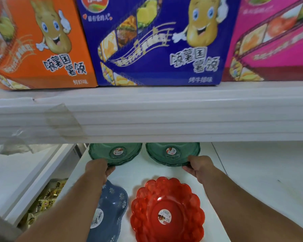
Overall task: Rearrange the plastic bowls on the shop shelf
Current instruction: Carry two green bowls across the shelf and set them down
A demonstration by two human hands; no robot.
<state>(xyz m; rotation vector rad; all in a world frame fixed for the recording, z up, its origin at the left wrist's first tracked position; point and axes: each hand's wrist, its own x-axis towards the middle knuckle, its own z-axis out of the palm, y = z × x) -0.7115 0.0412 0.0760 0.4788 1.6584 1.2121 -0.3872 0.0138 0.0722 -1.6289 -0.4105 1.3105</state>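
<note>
Bowls sit four to the white shelf (243, 172) below me. Two green ones lie at the back, side by side and mouth up, their far halves hidden under the upper shelf edge (164, 116). My left hand (99, 167) reaches straight to 12 o'clock, knuckles up, fingers curled over the near rim of the left green bowl (115, 154) at its 7 o'clock, thumb tucked beneath, pinching that rim. My right hand (198, 166) does likewise on the right green bowl (172, 154), gripping its rim at about 5 o'clock. Both forearms run in from the bottom corners, converging slightly. These bowls are round, so no long axis shows; each has a sticker at its centre.

Nearer me, a red bowl (167, 212) with a scalloped rim sits mouth up between my arms, apart from the green pair. At its 9 o'clock, just beside it, a blue bowl (110, 212) with white flowers lies partly under my left forearm.

Above stand three boxes: orange (42, 42), blue (156, 41), pink (273, 39).
</note>
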